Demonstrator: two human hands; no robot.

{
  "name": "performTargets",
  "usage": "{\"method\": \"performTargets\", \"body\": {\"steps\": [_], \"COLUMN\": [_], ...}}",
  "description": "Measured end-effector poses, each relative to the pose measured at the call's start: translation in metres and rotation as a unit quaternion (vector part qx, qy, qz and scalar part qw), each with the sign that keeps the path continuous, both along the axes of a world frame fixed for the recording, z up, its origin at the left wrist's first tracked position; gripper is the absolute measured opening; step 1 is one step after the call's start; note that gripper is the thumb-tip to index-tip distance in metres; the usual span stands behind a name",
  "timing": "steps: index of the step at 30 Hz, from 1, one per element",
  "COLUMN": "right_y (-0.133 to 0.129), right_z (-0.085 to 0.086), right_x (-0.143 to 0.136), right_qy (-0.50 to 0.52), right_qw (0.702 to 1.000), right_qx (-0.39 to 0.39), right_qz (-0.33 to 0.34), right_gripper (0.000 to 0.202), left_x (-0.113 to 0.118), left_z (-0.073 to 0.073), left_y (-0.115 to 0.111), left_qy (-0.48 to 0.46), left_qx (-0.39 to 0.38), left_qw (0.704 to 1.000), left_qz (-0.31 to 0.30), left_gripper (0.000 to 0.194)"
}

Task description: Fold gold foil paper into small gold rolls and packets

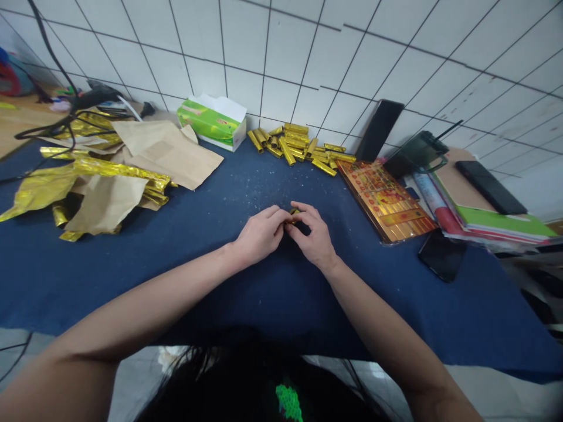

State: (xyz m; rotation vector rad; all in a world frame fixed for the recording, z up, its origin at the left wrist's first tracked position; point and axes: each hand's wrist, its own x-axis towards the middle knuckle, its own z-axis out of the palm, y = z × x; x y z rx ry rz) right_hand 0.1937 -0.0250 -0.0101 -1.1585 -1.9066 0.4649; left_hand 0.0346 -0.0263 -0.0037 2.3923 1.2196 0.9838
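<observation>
Head view: the left hand (261, 235) and right hand (315, 235) pinch a small gold piece (294, 211) between their fingertips at the dial's centre, mostly hidden. Uneven pressure could crease it. At twelve o'clock, loosely heaped gold tubes (288, 153) could roll if knocked; at ten, brown paper (167, 149) could slide if brushed.

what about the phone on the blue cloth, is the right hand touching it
No, the right hand is at a gold piece beside the left hand, apart from the phone.
</observation>
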Motion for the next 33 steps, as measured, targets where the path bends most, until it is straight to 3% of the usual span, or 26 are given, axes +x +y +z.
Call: {"method": "performTargets", "body": {"steps": [10,19,33], "right_y": [-0.0002,-0.0004,0.0019], "right_z": [-0.0038,-0.0066,-0.0083], "right_x": [-0.0027,-0.0035,-0.002], "right_qy": [-0.029,0.015,0.023], "right_qw": [1.0,0.999,0.999], "right_qx": [0.002,0.019,0.008], "right_qz": [-0.01,-0.023,-0.029], "right_gripper": [0.008,0.008,0.011], "left_x": [-0.0027,-0.0006,0.0], "left_z": [-0.0001,-0.0043,-0.0068], "left_y": [0.0021,0.003,0.0028], "left_qy": [0.067,0.019,0.007], "left_qx": [-0.03,-0.055,-0.01], "left_qw": [0.997,0.998,0.999], "left_qz": [0.021,0.038,0.041], "left_gripper": [0.015,0.011,0.011]}}
